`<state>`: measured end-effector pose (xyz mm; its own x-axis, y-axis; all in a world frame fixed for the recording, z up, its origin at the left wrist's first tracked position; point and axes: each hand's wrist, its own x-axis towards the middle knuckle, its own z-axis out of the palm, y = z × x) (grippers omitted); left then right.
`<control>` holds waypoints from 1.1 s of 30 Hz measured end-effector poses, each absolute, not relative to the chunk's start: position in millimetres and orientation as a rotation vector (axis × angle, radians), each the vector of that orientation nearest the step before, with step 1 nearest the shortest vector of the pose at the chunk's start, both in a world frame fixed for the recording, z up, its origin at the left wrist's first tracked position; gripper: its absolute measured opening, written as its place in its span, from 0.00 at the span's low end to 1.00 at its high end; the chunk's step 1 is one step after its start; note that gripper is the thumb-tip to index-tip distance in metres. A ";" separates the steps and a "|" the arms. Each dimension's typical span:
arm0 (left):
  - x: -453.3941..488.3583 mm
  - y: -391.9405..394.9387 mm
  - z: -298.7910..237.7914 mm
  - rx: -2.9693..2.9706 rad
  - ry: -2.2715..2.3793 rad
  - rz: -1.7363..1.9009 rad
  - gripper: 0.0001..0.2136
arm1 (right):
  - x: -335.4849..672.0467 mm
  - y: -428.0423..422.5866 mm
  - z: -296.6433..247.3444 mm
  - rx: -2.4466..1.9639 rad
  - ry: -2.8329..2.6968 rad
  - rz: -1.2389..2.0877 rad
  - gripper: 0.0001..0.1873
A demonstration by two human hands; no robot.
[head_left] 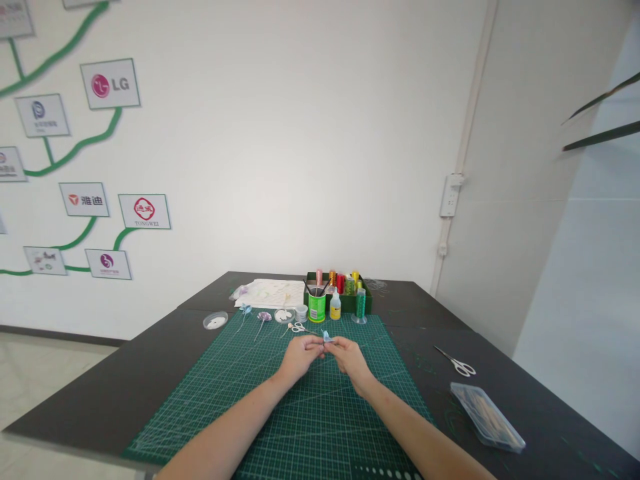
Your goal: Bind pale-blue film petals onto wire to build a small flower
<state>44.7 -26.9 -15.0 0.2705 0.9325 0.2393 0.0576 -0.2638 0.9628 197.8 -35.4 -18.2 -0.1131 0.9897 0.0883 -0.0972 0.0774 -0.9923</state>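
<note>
A small light-blue flower [327, 336] is pinched at the fingertips over the green cutting mat [280, 427]. My left hand [300, 356] is closed at its lower left side, thumb and fingers pressed together. From the right, my right hand [351, 360] grips it between thumb and forefinger. The fingers cover its lower part, so any stem is hidden. Just beyond the hands lies a pair of white-handled scissors [299, 327]. Farther left on the mat rest a blue flower on a stem [245, 310] and a purple-white flower [265, 317].
A green box [369, 303] of thread spools stands at the back, behind a green can [317, 308], a glue bottle [335, 305] and a green spool [361, 303]. Shallow dishes [215, 321] sit leftward. More scissors [456, 362] and a clear plastic case [487, 417] lie right.
</note>
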 end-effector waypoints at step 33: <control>36.1 -43.0 -2.0 2.390 1.358 0.760 0.08 | 216.0 -35.2 -4.1 -1.047 -1.567 0.933 0.15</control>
<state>36.1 -43.0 -2.0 0.4167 0.8576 0.3013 0.7053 -0.5142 0.4880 216.0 -35.2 -4.1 -0.1334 0.9416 0.3091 0.1772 0.3295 -0.9274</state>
